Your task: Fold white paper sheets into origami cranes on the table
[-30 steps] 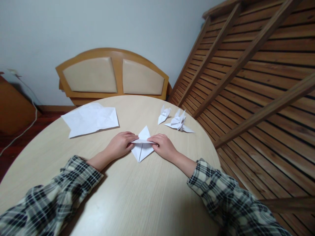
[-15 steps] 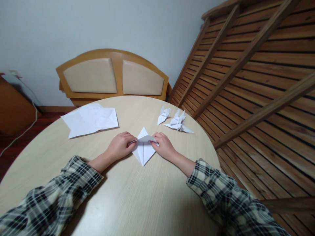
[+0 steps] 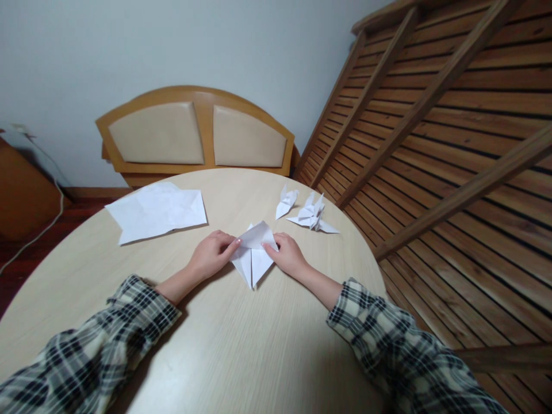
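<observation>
A folded white paper [image 3: 253, 256], diamond-shaped with a point toward me, lies on the round pale wooden table [image 3: 241, 345]. My left hand [image 3: 211, 255] pinches its left corner, and my right hand [image 3: 287, 254] pinches its right corner. Between them the top flap is lifted up off the lower layer. Both forearms wear plaid sleeves.
A creased white sheet [image 3: 157, 210] lies at the table's far left. Two folded paper figures [image 3: 287, 201] [image 3: 314, 215] sit at the far right. A wooden chair back [image 3: 196, 135] stands behind the table. A slatted wooden frame [image 3: 440, 132] leans at the right.
The top flap, flat under my fingers a second ago, has been raised and opened upward. Both hands have stayed at the paper's side corners.
</observation>
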A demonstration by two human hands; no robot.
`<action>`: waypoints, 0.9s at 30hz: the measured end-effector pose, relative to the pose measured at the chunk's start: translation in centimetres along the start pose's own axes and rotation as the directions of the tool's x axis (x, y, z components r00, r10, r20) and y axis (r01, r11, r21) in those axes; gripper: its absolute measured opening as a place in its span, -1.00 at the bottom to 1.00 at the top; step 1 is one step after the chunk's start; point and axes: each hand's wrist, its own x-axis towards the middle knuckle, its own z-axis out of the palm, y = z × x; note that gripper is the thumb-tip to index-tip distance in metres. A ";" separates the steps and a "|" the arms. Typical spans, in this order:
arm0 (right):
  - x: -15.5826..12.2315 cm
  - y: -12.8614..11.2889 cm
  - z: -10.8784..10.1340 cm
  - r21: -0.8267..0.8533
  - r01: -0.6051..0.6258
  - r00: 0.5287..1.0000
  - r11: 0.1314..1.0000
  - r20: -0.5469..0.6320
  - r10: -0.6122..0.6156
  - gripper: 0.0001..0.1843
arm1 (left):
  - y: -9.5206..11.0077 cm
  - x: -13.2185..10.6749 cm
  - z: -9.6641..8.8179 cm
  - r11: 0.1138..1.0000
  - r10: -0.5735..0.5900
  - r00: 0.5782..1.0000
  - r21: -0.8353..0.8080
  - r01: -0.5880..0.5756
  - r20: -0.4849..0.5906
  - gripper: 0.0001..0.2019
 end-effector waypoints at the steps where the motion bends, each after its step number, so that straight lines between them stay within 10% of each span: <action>1: 0.0 0.1 0.0 0.000 0.002 1.000 1.000 -0.005 -0.002 -0.77 | -0.1 0.0 0.0 1.000 -0.009 1.000 -0.009 0.009 -0.004 -0.51; 27: 0.1 0.6 0.2 0.085 -0.052 0.998 0.995 0.024 0.050 -0.71 | -0.6 0.3 0.2 0.938 -0.041 0.980 -0.330 0.105 0.196 -0.56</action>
